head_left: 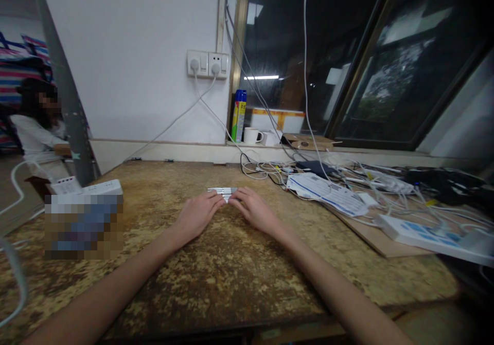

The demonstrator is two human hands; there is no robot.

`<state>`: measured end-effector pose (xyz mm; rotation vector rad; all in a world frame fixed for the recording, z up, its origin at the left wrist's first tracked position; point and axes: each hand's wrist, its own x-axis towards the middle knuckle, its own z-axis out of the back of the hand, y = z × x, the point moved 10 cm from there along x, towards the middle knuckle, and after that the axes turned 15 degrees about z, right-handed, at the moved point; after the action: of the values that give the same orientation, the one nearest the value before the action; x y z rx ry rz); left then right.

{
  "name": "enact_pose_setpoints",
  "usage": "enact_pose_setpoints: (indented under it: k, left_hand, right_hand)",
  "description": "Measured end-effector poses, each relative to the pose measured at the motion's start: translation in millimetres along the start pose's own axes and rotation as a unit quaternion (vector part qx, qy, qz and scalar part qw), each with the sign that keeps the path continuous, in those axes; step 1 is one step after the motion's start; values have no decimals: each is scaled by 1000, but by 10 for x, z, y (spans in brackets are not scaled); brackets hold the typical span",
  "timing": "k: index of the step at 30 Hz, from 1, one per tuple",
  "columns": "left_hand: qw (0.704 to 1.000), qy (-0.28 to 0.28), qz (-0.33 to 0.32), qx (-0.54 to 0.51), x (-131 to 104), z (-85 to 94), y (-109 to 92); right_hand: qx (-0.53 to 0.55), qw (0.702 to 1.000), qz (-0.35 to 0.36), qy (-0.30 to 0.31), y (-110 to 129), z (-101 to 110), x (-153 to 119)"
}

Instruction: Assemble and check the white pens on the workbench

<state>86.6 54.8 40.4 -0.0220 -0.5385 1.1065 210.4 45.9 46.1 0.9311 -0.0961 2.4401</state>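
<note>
Both my arms reach forward over a worn, mottled brown table (216, 273). My left hand (197, 214) and my right hand (253, 211) lie palm down side by side, fingertips meeting on a small silvery-white flat object (223, 191) that rests on the table. The fingers touch its near edge; I cannot tell whether they grip it. Part of the object is hidden under the fingertips.
A white box (101, 187) sits at the left above a blurred patch. Papers (328, 192), tangled white cables (386, 183) and a white power strip (432, 234) crowd the right. A spray can (239, 115) and white mug (252, 135) stand on the sill. A person (36, 124) sits far left.
</note>
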Motion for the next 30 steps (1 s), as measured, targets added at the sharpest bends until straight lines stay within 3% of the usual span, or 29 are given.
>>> enact_pose_setpoints:
  k: [30]
  left_hand:
    - [1000,26,-9,-13,-4,-69,-27]
  right_hand:
    - [139,988,-66,-30,-64,40,3]
